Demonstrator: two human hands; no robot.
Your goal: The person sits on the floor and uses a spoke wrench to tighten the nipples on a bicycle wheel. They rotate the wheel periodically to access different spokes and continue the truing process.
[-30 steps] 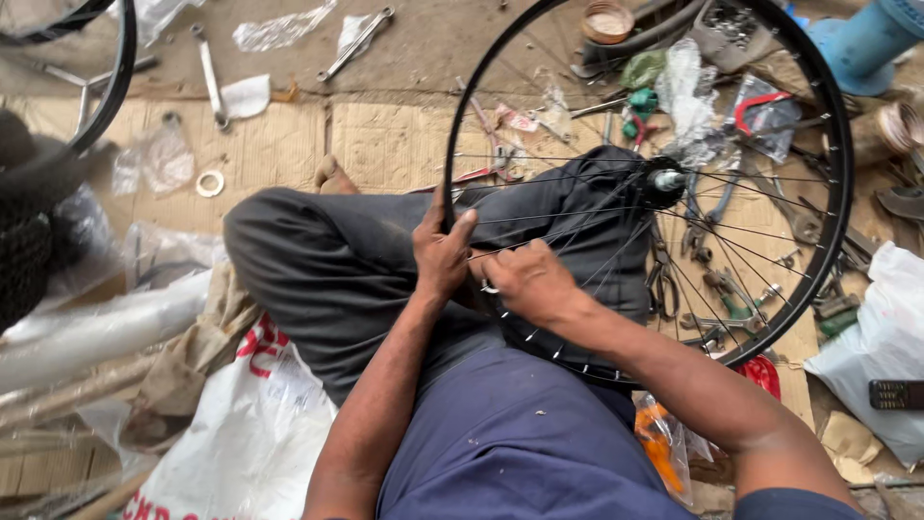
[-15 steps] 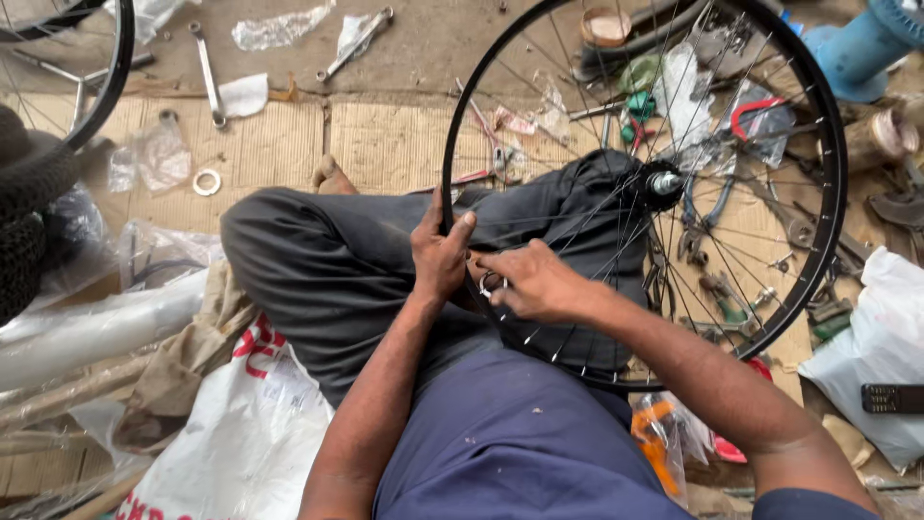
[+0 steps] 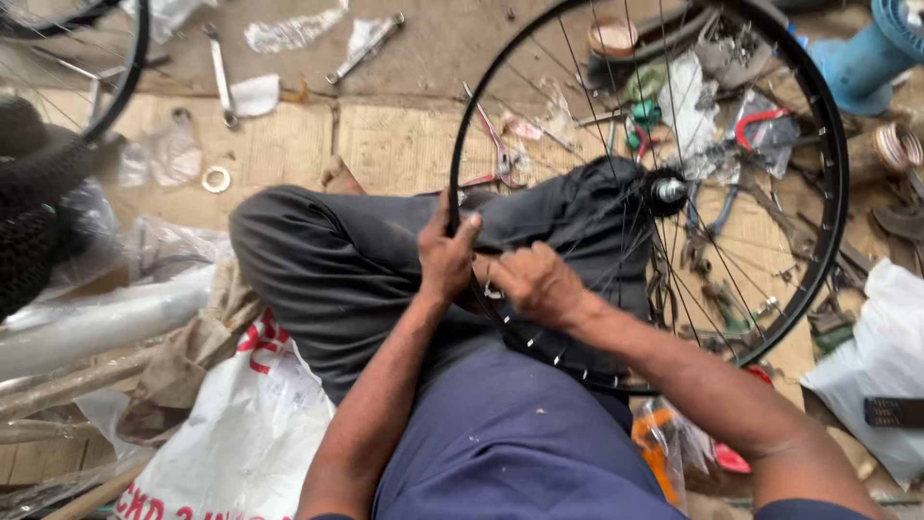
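L hand [image 3: 445, 258] grip closed on black bike wheel rim [image 3: 456, 173], thumb up along it. R hand [image 3: 534, 284] just beside, fingers pinched on small metal bit at rim; can't tell what. Wheel rests tilted across person's lap, hub [image 3: 666, 189] over R knee. Wrenches [image 3: 219, 77] and pliers [image 3: 493, 144] on floor beyond.

The person wears a navy blue shirt [image 3: 510, 443] with short sleeves and dark grey trousers [image 3: 337, 260]; both forearms are bare.
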